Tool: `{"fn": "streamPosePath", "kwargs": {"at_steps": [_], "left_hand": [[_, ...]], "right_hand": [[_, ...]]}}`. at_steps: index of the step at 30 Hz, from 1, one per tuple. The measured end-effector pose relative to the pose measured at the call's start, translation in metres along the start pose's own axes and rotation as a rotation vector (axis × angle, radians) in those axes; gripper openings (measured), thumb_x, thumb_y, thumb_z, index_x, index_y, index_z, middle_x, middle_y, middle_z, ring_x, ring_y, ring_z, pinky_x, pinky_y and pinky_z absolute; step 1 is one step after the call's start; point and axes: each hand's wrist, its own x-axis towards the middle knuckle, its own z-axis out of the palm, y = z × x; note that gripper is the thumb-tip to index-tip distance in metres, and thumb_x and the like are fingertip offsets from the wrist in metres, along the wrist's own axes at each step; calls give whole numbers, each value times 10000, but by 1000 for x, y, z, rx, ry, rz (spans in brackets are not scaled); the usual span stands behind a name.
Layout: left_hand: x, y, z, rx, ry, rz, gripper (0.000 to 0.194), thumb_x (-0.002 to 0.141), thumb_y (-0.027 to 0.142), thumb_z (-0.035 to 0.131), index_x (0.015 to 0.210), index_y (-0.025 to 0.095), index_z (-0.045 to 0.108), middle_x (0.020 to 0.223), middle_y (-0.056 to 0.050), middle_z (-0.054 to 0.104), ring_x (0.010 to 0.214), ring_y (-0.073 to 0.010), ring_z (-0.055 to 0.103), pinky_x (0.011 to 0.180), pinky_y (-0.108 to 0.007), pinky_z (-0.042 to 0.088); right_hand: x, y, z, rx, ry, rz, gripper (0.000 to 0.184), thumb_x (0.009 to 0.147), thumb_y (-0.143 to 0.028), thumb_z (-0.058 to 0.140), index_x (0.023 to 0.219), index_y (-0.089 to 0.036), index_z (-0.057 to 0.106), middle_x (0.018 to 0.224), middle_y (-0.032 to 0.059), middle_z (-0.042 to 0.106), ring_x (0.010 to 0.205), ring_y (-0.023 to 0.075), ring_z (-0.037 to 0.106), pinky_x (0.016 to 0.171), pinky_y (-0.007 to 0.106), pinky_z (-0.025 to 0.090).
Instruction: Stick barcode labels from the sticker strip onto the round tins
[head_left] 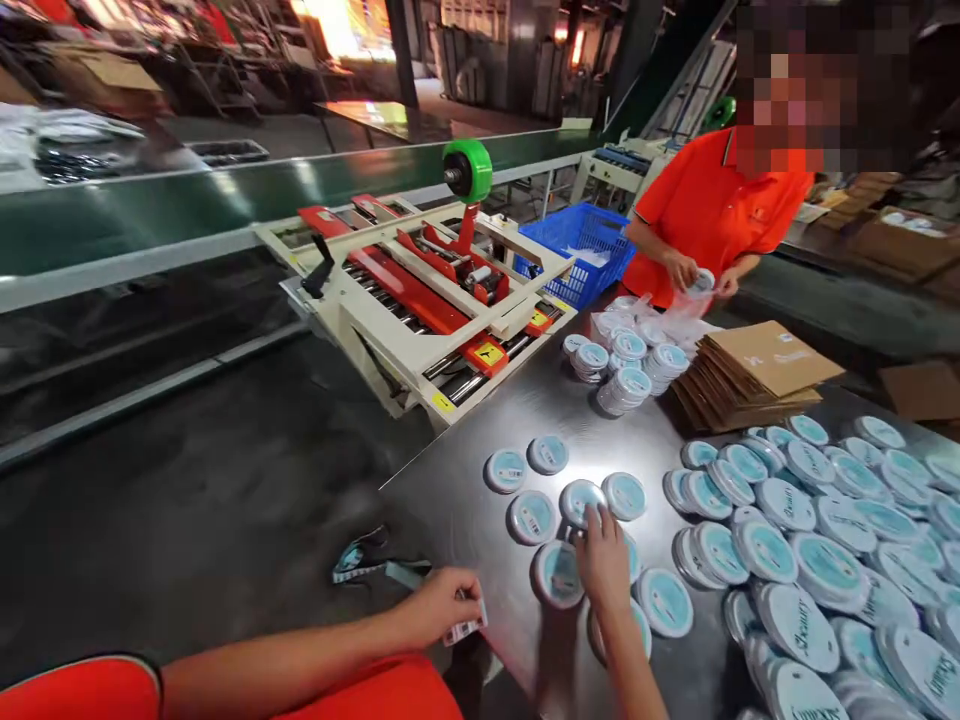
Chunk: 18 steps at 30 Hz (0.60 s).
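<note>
My right hand (pixel 602 558) reaches forward over the dark table (pixel 465 500), its fingertips pressed on a round white-and-teal disc (pixel 579 498). Several similar discs lie flat around it, such as one (pixel 532 517) to the left and another (pixel 558 574) under my wrist side. My left hand (pixel 442 603) rests at the table's near edge, fingers closed on a small strip of barcode stickers (pixel 466 629). A teal sticker strip (pixel 360 562) lies just left of that hand, off the table edge.
A large heap of discs (pixel 825 560) covers the table's right side, with stacks (pixel 626 370) further back beside flat cardboard (pixel 757 372). A co-worker in an orange shirt (pixel 712 215) handles a bag. A carton-sealing machine (pixel 427 295), blue basket (pixel 581 250) and conveyor (pixel 187 205) stand behind.
</note>
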Motion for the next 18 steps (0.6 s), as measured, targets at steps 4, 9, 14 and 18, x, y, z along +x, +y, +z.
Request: {"fn": "streamPosePath", "kwargs": {"at_steps": [4,9,14,18], "left_hand": [[2,6,16,-24,108,14,74,695,284,634,727,225,666,769,7,639,723,-181,571,665,-294,411],[35,24,18,-23,156,101,76,689,202,686,658,210,617,1049,-45,716,980,-230,632,867,-317,450],[65,34,24,-22,131,130,103,710,201,696,649,210,613,1048,-57,702,1032,-250,619,959,-338,434],[73,29,25,-56,78,83,66,691,179,700,657,219,660,846,-14,693,875,-212,614,839,-315,453]], "right_hand": [[33,5,10,-81,2,-86,393,900,-202,447,1225,-243,662,1286,148,679,1148,351,637,900,491,561],[49,-10,19,-67,-33,-56,404,917,-231,435,1257,-244,652,1287,162,662,1118,352,629,849,490,549],[41,-25,17,-54,-70,-56,429,957,-295,442,1332,-160,602,1385,222,589,1235,375,578,912,509,542],[51,-43,24,-30,-83,-145,473,979,-351,442,1376,-125,566,1431,238,567,1349,381,508,1069,556,460]]}}
